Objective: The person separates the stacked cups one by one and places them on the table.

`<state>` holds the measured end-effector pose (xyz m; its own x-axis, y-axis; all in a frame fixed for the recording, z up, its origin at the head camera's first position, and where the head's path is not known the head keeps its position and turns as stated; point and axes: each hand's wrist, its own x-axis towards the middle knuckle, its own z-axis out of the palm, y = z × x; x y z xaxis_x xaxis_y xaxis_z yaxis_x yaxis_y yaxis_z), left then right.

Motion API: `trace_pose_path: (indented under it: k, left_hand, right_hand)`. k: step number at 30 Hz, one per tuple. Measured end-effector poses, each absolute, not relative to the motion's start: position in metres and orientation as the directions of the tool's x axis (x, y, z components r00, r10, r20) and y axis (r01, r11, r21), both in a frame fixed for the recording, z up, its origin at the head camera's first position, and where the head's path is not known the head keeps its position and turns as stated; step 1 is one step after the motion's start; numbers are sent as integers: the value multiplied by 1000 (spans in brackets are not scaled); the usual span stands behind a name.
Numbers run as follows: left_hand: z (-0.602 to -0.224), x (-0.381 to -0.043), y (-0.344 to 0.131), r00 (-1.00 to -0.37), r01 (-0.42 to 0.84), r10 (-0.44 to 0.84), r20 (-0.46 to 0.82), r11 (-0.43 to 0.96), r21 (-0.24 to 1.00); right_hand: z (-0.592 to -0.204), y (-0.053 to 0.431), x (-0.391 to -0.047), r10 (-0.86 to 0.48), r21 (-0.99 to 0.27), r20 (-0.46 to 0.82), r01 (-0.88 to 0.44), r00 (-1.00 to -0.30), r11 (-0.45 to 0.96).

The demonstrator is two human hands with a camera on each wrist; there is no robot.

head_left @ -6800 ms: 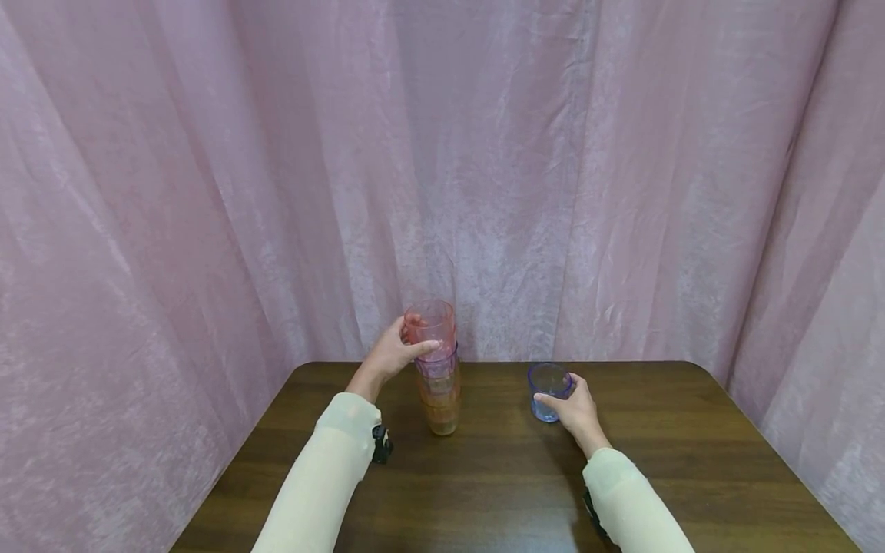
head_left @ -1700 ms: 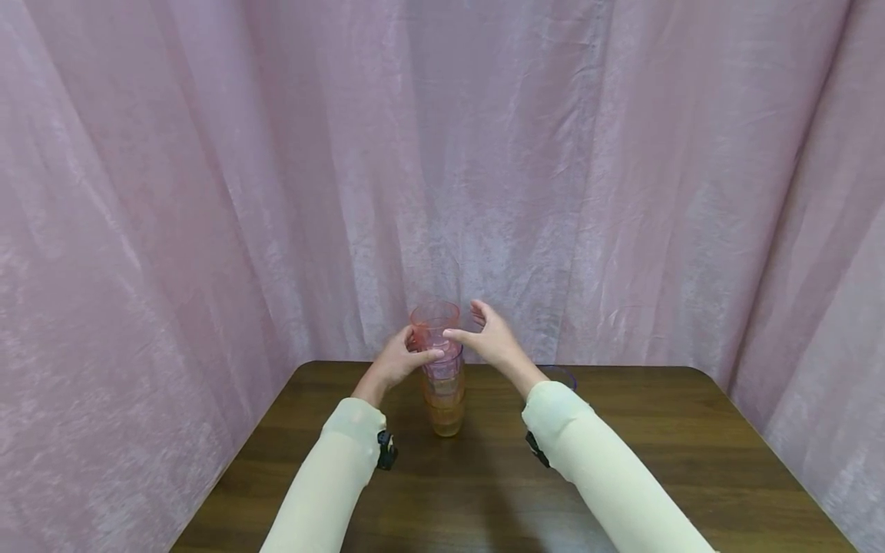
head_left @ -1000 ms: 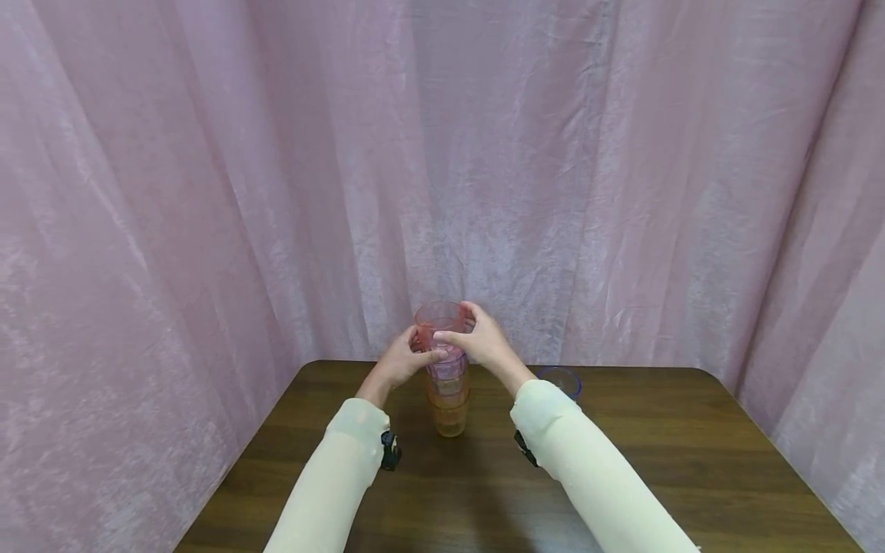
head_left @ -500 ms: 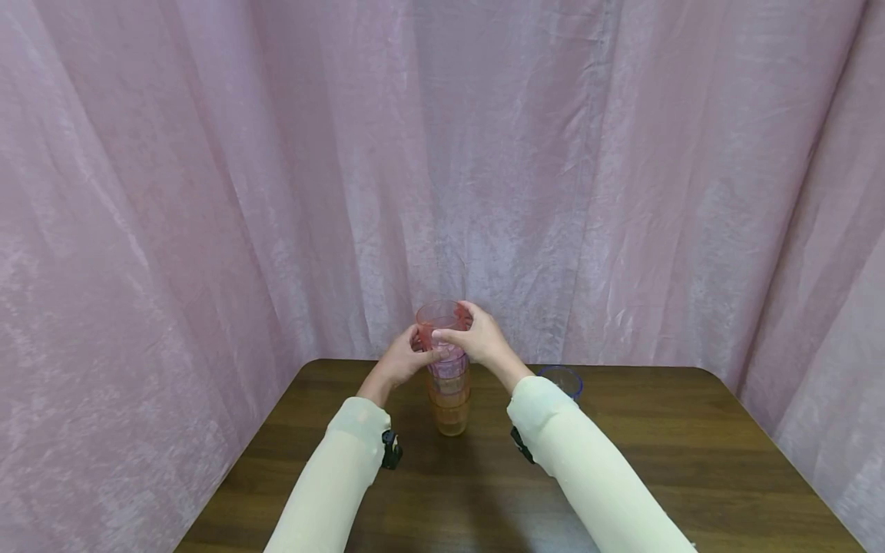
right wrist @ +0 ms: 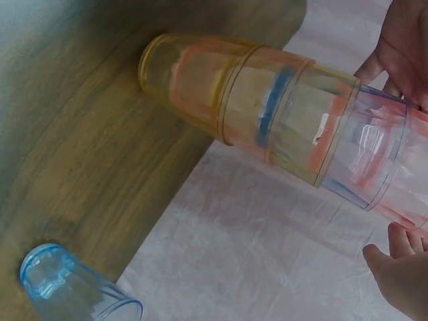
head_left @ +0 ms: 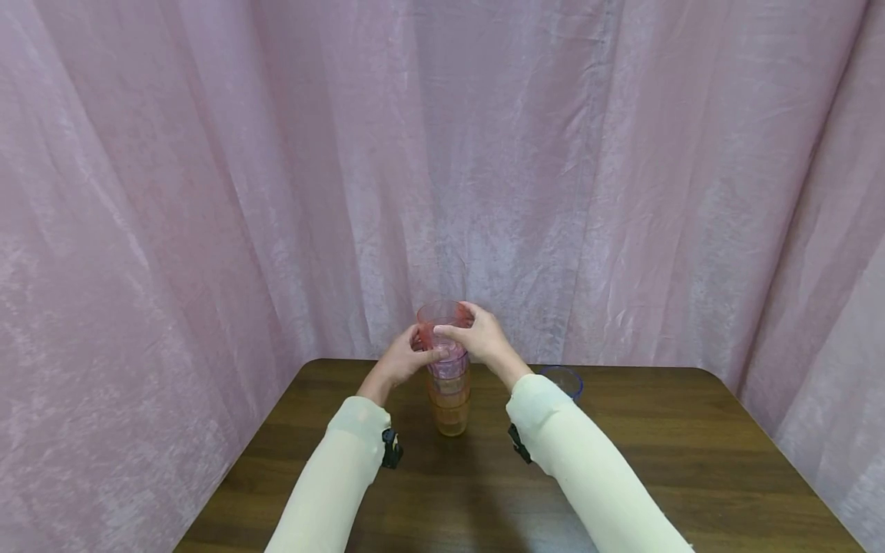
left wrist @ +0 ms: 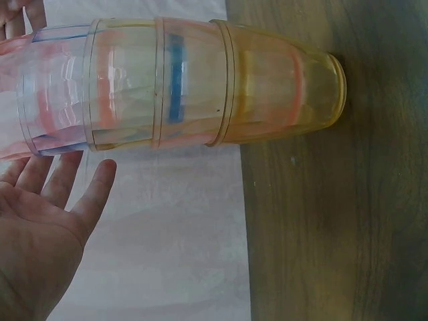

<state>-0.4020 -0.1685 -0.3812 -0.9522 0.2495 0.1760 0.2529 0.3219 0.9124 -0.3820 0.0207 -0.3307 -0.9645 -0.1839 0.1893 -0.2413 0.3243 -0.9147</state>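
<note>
A tall stack of nested clear plastic tumblers stands upright on the wooden table. At its top is a pink tumbler (head_left: 442,312), above a purple-rimmed tumbler (head_left: 448,367); orange and yellow ones follow down to the yellow tumbler (left wrist: 324,93) at the base. My left hand (head_left: 399,359) grips the pink tumbler from the left, thumb across its front. From the right, my right hand (head_left: 487,338) holds the same tumbler slightly higher, its fingers behind the rim. In the right wrist view, the stack shows several rims and a blue band (right wrist: 273,107).
A blue-rimmed tumbler (head_left: 561,381) stands right of the stack, partly behind the right forearm; it also shows as a blue tumbler (right wrist: 67,281) in the right wrist view. The brown table (head_left: 664,445) ends before a pink curtain (head_left: 512,192).
Earlier the right hand held the blue tumbler; it let go and moved left to the pink tumbler. The left hand stayed on the stack. Over the last half second almost nothing moved.
</note>
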Motion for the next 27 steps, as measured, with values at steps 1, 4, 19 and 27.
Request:
trace_pose_path:
  k: [1, 4, 19, 27]
  left_hand:
    - [-381, -402, -169, -952, 254, 251, 177, 322, 912]
    - [-382, -403, -169, -952, 255, 250, 178, 324, 911]
    - [-382, -402, -169, -947, 276, 257, 193, 340, 899]
    - [-383, -402, -169, -945, 282, 254, 204, 323, 903]
  right_hand:
    - [-331, 21, -382, -184, -915, 191, -243, -964, 321]
    - [-331, 20, -383, -186, -915, 199, -250, -962, 316]
    - [-337, 16, -384, -165, -921, 195, -239, -967, 309]
    - [-336, 17, -385, -151, -921, 189, -229, -970, 316]
